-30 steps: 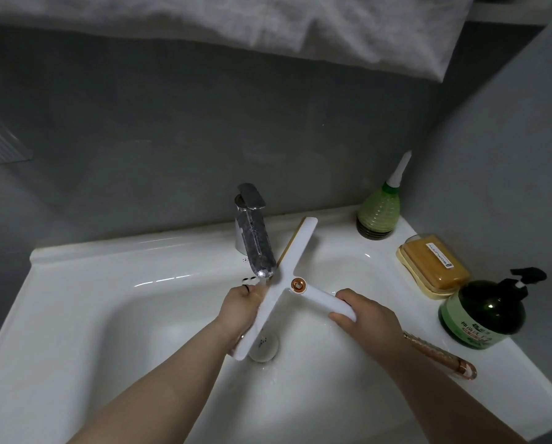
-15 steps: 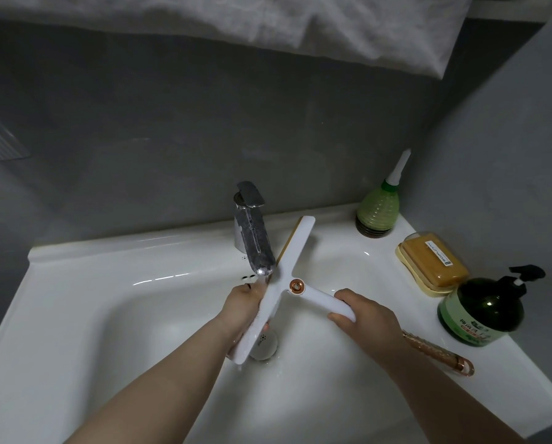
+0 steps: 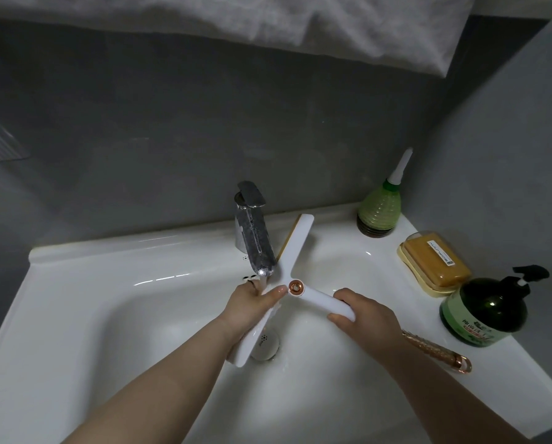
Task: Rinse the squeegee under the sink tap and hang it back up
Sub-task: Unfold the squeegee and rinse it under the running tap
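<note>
- We see the squeegee (image 3: 295, 248) (white, T-shaped, copper ring at the joint) held over the basin of the sink (image 3: 140, 251). Its blade slants just right of the tap (image 3: 255, 238).
- The blade's top end sits beside the tap body. Its lower end reaches out in front of the tap, over the drain plug (image 3: 266, 346).
- The left hand (image 3: 252, 302) is just under the tap spout and clamped on the blade, thumb across the front face, fingers wrapped behind.
- The right hand (image 3: 364, 315) is right of the tap and nearer us, fingers curled tight round the end of the handle.
- We cannot tell clearly whether water runs from the spout.
- Along the ledge right of the tap stand a green squeeze bottle (image 3: 379, 209) with a white nozzle in the back corner, then a yellow soap dish (image 3: 435, 264), then a dark green pump bottle (image 3: 483, 312) nearest us.
- A rose-gold rod (image 3: 435, 352) lies on the ledge, further right of the tap than the right wrist.
- A white towel (image 3: 268, 20) hangs along the wall above the tap.
</note>
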